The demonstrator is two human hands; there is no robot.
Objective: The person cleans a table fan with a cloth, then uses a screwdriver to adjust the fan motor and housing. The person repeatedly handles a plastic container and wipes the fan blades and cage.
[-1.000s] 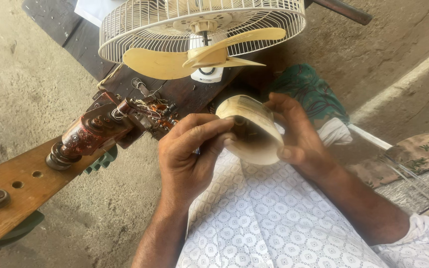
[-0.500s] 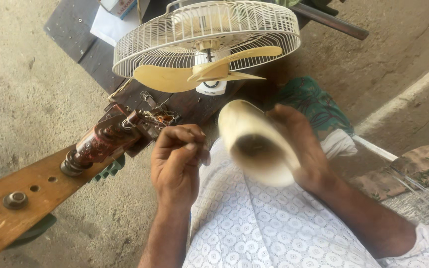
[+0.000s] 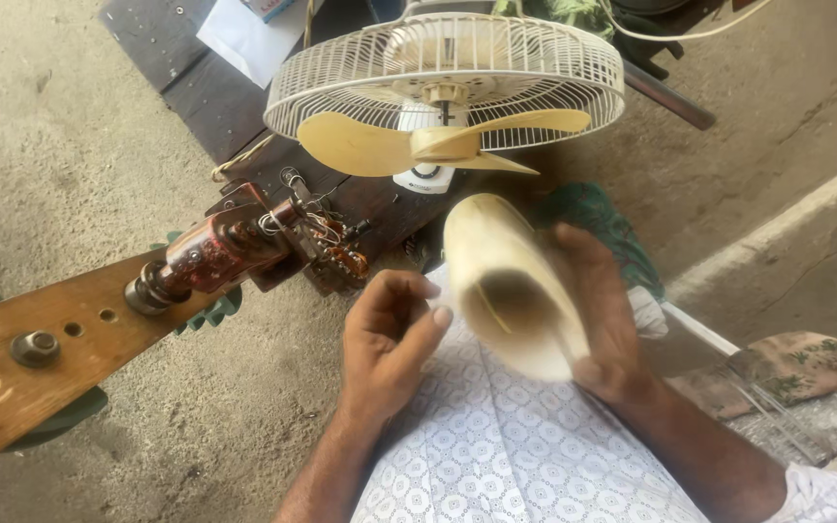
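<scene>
While the right hand [image 3: 598, 324] grips a cream, curved cover [image 3: 511, 291] by its right side, fingers wrapped round the edge and thumb low, the left hand [image 3: 389, 339] sits just left of it, empty, fingers loosely curled and not touching it as far as can be seen. The cover is held up over the lap, above the white patterned cloth [image 3: 515, 455], its hollow dark inside turned toward the camera; it is somewhat blurred, so surface detail cannot be read. Far of the hands, a fan [image 3: 443, 87] lies on a dark board [image 3: 196, 68]: white wire guard [image 3: 341, 68], yellowish blades [image 3: 438, 145] exposed on the near side. Left of the hands, a wooden plank [image 3: 41, 339] with holes and a bolt carries a reddish-brown wound part [image 3: 210, 257] with thin wires [image 3: 326, 237] at its right end. A green object [image 3: 593, 208] shows behind the cover; a sandal [image 3: 796, 358] lies far right on the concrete floor [image 3: 50, 145]. Judgement on progress: the fan looks opened up, front guard absent and the cover off in hand, so dismantling or inspection seems partway. Blades remain mounted; the wound part is set apart on the plank.
</scene>
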